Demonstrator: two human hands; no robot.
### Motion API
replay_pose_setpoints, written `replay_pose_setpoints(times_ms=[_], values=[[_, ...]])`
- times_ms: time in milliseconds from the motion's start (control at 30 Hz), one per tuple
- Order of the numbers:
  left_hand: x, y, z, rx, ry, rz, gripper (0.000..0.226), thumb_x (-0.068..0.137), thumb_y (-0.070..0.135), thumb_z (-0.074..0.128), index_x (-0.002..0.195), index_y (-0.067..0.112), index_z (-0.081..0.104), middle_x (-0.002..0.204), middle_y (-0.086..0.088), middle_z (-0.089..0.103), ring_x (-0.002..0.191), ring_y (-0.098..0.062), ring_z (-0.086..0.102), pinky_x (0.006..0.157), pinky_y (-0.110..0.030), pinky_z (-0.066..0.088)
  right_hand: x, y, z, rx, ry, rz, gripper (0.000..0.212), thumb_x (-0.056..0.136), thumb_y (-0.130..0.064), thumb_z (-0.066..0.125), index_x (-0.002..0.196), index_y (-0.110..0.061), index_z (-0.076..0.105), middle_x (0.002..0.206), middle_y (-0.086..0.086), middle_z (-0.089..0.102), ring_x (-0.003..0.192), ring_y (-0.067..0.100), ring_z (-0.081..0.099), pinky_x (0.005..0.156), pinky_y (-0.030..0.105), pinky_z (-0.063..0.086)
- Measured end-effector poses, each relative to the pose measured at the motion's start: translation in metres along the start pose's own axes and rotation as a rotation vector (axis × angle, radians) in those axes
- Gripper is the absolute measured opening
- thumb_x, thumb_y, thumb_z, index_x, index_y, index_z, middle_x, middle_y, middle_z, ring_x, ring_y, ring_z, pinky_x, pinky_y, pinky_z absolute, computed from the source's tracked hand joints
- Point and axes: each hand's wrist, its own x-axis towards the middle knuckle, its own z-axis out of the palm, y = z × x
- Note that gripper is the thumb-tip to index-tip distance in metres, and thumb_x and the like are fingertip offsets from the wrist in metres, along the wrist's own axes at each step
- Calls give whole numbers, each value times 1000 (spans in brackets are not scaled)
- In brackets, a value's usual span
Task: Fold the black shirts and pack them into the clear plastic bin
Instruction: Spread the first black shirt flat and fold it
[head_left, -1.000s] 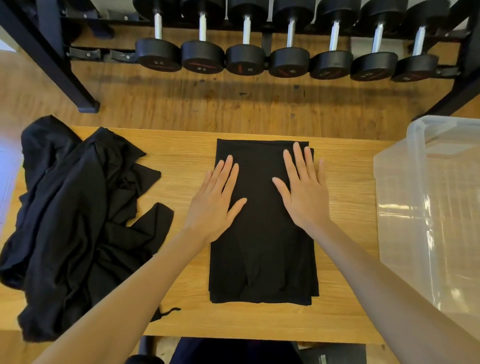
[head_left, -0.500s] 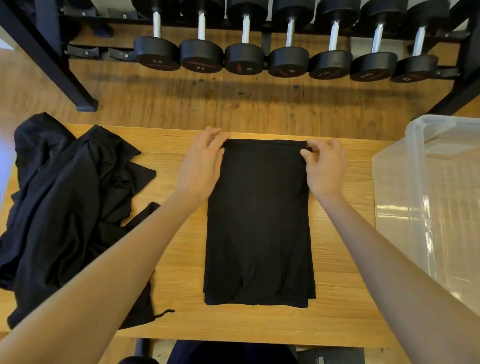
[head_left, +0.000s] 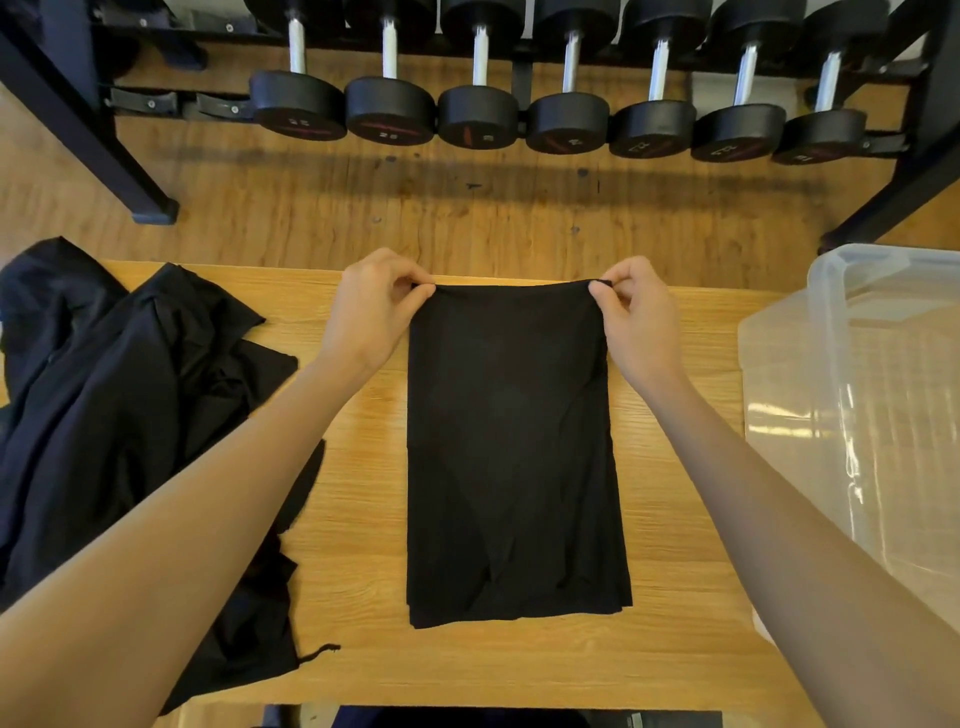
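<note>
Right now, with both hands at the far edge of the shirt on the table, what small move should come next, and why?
Probably lift that far edge and bring it toward the near hem, folding the shirt in half. The left hand and right hand each pinch a far corner, and the shirt lies as a long narrow strip, seemingly too long for the bin.

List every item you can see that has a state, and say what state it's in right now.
Folded shirt: long strip flat on table, far corners pinched.
Left hand: pinching far-left corner.
Right hand: pinching far-right corner.
Shirt pile: unfolded, heaped at left.
Clear bin: lid off, looks empty.
Dumbbells: racked.
</note>
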Motion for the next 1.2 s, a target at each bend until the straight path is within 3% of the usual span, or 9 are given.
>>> replay_pose_setpoints(times_ms=[100, 167, 267, 433, 533, 633, 733, 900, 1200], values=[[4, -2, -2, -15, -5, -10, 7, 91, 15, 66, 95, 15, 72, 100, 2, 62, 88, -7, 60, 82, -16, 49, 9, 1, 9, -129, 2, -4, 6, 96, -18, 57, 97, -12, 55, 73, -11, 53, 68, 6, 52, 66, 19, 45], [4, -4, -3, -20, -9, -9, 7, 91, 13, 65, 93, 14, 72, 101, 1, 62, 88, -7, 61, 82, -17, 50, 11, 3, 12, -209, 9, -26, 5, 96, -18, 57, 97, -13, 56, 76, -7, 55, 71, 10, 54, 74, 28, 50], [3, -8, -2, -9, -9, -8, 8, 91, 11, 63, 95, 13, 70, 104, 1, 60, 91, -8, 60, 87, -24, 53, 11, 7, 17, -276, 42, -76, 6, 94, -18, 59, 98, -14, 57, 89, 0, 60, 81, 19, 59, 80, 38, 52], [-14, 2, 3, 46, 40, 12, 26, 97, 11, 55, 121, 14, 62, 130, 1, 51, 120, -10, 50, 100, -20, 39, 0, 9, 19, -446, 167, -188, 26, 94, -22, 59, 118, -13, 57, 120, 8, 55, 107, 24, 54, 89, 31, 41], [-53, 17, 9, 91, -14, 129, 38, 99, 10, 47, 137, 11, 52, 147, -3, 44, 140, -16, 36, 117, -32, 29, -37, 4, 21, -501, 146, -314, 34, 99, -20, 50, 133, -14, 53, 143, 6, 46, 133, 24, 41, 108, 37, 32], [-114, 27, 23, 249, -159, 258, 48, 98, 11, 44, 146, 8, 39, 156, -7, 31, 147, -18, 19, 121, -39, 14, -95, 4, 27, -514, -32, -311, 46, 102, -17, 41, 148, -15, 36, 160, 2, 22, 150, 22, 10, 121, 44, 11], [-163, 24, 37, 328, -269, 296, 51, 104, 24, 34, 152, 10, 25, 162, -4, 15, 150, -16, 8, 122, -34, 7, -147, 15, 32, -590, -163, -311, 50, 105, -24, 35, 153, -20, 23, 163, -1, 9, 150, 19, -2, 122, 46, 6], [-184, 5, 51, 467, -367, 251, 66, 101, 47, 23, 155, 9, 12, 164, -6, 4, 151, -18, 6, 120, -39, 16, -175, 46, 34, -745, -255, -288, 56, 103, -43, 24, 155, -23, 13, 163, 2, 4, 150, 20, -2, 121, 47, 10], [-185, 2, 49, 589, -379, 286, 71, 101, 52, 19, 155, 8, 6, 164, -9, 0, 151, -21, 2, 121, -38, 13, -178, 55, 21, -788, -238, -319, 61, 103, -50, 20, 155, -19, 13, 163, 4, 7, 150, 22, 0, 121, 47, 6]])
